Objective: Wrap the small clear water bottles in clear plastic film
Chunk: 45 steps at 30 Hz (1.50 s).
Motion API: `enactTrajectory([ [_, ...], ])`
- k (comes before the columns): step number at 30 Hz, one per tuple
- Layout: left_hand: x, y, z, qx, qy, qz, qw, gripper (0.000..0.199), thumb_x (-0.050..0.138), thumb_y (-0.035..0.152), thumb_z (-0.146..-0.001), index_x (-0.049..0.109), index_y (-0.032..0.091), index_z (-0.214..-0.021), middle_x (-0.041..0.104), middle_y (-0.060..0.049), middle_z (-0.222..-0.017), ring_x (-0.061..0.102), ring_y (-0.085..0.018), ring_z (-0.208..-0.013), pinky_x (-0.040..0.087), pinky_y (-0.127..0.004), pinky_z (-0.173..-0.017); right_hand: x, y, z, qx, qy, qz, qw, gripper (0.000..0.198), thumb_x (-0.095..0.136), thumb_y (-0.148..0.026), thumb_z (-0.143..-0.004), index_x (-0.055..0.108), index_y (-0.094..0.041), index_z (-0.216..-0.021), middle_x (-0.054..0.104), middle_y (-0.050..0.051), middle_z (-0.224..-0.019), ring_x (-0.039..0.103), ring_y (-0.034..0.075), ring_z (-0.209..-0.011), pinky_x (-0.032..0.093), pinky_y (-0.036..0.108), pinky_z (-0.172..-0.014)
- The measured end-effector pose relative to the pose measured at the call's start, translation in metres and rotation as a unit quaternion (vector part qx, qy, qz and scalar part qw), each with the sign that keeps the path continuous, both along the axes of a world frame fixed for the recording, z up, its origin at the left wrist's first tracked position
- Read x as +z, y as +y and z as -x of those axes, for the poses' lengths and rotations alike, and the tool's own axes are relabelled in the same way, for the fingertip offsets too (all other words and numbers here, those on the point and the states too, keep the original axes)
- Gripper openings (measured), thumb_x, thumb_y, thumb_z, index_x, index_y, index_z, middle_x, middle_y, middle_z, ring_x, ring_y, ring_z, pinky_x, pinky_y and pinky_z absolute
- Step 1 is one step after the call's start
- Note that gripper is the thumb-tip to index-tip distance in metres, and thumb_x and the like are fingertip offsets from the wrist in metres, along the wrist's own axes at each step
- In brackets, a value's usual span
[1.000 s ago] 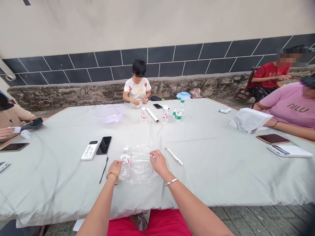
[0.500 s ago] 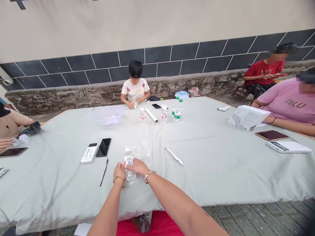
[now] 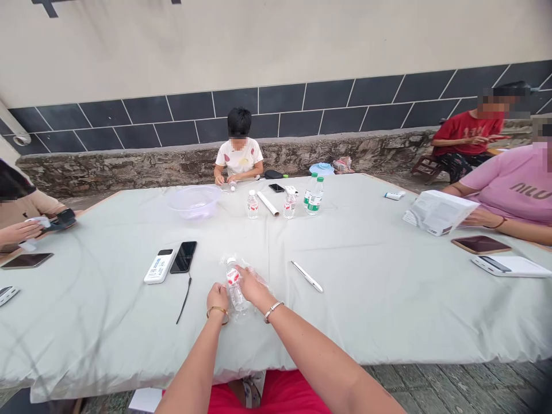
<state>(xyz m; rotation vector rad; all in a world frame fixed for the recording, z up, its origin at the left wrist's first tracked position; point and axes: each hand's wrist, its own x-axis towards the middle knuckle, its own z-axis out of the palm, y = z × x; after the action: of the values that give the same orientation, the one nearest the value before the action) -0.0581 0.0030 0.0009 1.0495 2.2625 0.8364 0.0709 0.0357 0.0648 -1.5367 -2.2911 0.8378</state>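
Clear plastic wrap (image 3: 254,279), spread flat a second ago, is now bunched around the small water bottle (image 3: 235,287) at lower centre of the frame. The bottle has tipped from upright to leaning left. The right hand (image 3: 254,287) grips its side through the film; the left hand (image 3: 218,299) clasps its base. The film's edges are hard to trace against the grey tablecloth (image 3: 366,287).
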Motion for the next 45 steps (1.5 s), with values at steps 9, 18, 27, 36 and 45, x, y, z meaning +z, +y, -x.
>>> enactTrajectory([
  [9,0.015,0.003,-0.004,0.016,-0.106,-0.183,0.977,0.023,0.04,0.034,-0.081,0.038,0.022,-0.061,0.043,0.007,-0.046,0.045,-0.009,-0.04,0.04,-0.022,-0.046,-0.002,0.02,-0.01,-0.046,-0.075,0.024,0.996,0.082,0.063,-0.049,-0.065,0.033,-0.02,-0.136,0.058,0.014,-0.115,0.057,0.028,-0.102,0.042,0.03,-0.073],
  [18,0.01,-0.038,0.055,0.153,-0.173,-0.196,0.953,0.02,0.045,0.041,-0.07,0.043,0.021,-0.068,0.039,0.009,-0.044,0.039,-0.009,-0.035,0.033,-0.021,-0.036,-0.004,0.025,-0.07,-0.089,-0.085,0.048,0.991,0.051,0.045,-0.048,-0.078,0.045,-0.022,-0.122,0.064,0.008,-0.1,0.061,0.023,-0.084,0.037,0.026,-0.058],
  [27,0.044,-0.065,0.092,-0.09,-0.184,-0.109,0.973,0.066,0.054,0.041,-0.068,0.042,0.019,-0.129,0.035,0.012,-0.046,0.035,-0.008,-0.038,0.035,-0.02,-0.039,0.008,0.051,-0.091,-0.081,-0.093,0.135,0.983,0.036,0.073,-0.032,-0.051,0.063,-0.018,-0.083,0.063,0.004,-0.07,0.06,0.023,-0.073,0.036,0.026,-0.058],
  [36,0.029,-0.082,0.104,-0.262,0.019,0.148,0.953,0.05,0.057,0.024,-0.065,0.057,0.013,-0.114,0.049,0.006,-0.055,0.052,-0.012,-0.054,0.043,-0.023,-0.056,0.002,0.091,-0.084,-0.133,0.084,0.107,0.982,0.032,0.062,-0.04,-0.064,0.06,-0.017,-0.087,0.066,0.003,-0.081,0.06,0.015,-0.069,0.042,0.023,-0.058],
  [45,0.057,-0.077,0.086,-0.255,0.332,0.218,0.882,0.025,0.042,0.014,-0.08,0.066,0.016,-0.082,0.061,-0.015,-0.105,0.056,-0.026,-0.101,0.041,-0.037,-0.084,-0.042,0.094,-0.078,-0.192,0.244,-0.079,0.947,0.06,0.064,-0.036,-0.064,0.043,-0.02,-0.118,0.06,0.005,-0.11,0.057,0.019,-0.097,0.043,0.03,-0.083],
])
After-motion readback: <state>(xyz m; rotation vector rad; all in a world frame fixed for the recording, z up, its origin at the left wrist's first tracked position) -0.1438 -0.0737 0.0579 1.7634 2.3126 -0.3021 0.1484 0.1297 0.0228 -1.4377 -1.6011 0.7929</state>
